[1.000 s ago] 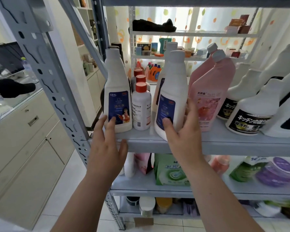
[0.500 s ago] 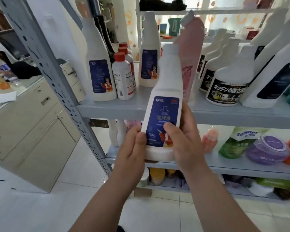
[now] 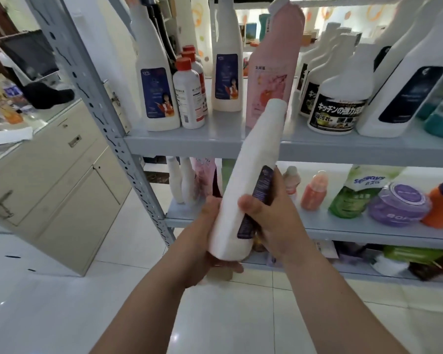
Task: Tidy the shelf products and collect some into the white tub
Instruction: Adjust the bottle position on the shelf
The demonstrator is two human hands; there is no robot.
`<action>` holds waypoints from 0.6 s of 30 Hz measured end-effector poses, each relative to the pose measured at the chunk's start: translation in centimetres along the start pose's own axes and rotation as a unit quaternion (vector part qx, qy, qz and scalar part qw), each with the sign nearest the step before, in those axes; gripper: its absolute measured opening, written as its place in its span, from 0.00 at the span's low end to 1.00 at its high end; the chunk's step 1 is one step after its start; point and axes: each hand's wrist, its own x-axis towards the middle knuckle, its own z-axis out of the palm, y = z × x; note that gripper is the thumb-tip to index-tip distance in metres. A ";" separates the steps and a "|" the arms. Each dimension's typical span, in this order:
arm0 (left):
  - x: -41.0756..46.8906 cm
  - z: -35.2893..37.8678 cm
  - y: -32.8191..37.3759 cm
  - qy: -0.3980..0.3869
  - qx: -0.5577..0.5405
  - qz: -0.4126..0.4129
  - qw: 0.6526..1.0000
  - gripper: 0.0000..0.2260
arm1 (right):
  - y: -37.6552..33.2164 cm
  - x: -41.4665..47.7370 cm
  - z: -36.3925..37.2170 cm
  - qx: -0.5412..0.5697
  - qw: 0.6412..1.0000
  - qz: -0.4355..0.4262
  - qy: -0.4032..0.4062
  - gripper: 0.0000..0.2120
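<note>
I hold a tall white bottle with a blue label (image 3: 251,175) in front of the grey shelf (image 3: 184,141), tilted with its cap toward the upper right. My left hand (image 3: 210,241) cups its base from the left and below. My right hand (image 3: 271,221) grips its lower body from the right, thumb across the front. The label faces right, edge-on. On the shelf stand two more white bottles with blue labels (image 3: 156,85) (image 3: 226,65), small red-capped bottles (image 3: 189,95) and a pink bottle (image 3: 274,67). No white tub is in sight.
White spray bottles with black labels (image 3: 338,106) fill the shelf's right side. The lower shelf (image 3: 343,231) holds a green pouch (image 3: 353,192), a purple jar (image 3: 399,204) and small pink bottles. A perforated grey upright (image 3: 108,118) and a beige cabinet (image 3: 49,180) stand left, above a white tiled floor.
The bottle came off the shelf into both hands, then turned so its label faces right and tilted. My left hand slid under its base. The view dropped lower.
</note>
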 end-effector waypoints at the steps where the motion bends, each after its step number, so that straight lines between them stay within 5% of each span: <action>1: -0.2 -0.5 0.0 -0.005 0.031 0.021 0.999 0.21 | 0.0 -0.1 0.2 -0.047 0.999 -0.012 0.011 0.43; 6: -0.2 -4.1 -1.9 0.090 0.117 0.134 0.980 0.23 | 0.0 -0.6 2.8 -0.161 0.984 -0.067 0.021 0.37; 12: -1.2 -7.3 -2.3 0.096 0.087 0.212 0.969 0.15 | 1.4 0.1 6.7 -0.223 0.974 -0.046 0.005 0.32; 15: -1.7 -8.3 -2.5 0.130 0.026 0.145 0.980 0.15 | 2.7 0.3 7.8 -0.148 0.989 0.012 -0.030 0.26; 18: -2.4 -8.9 -2.0 0.139 -0.077 -0.010 0.987 0.17 | 4.3 0.1 9.1 -0.032 0.994 0.097 -0.032 0.24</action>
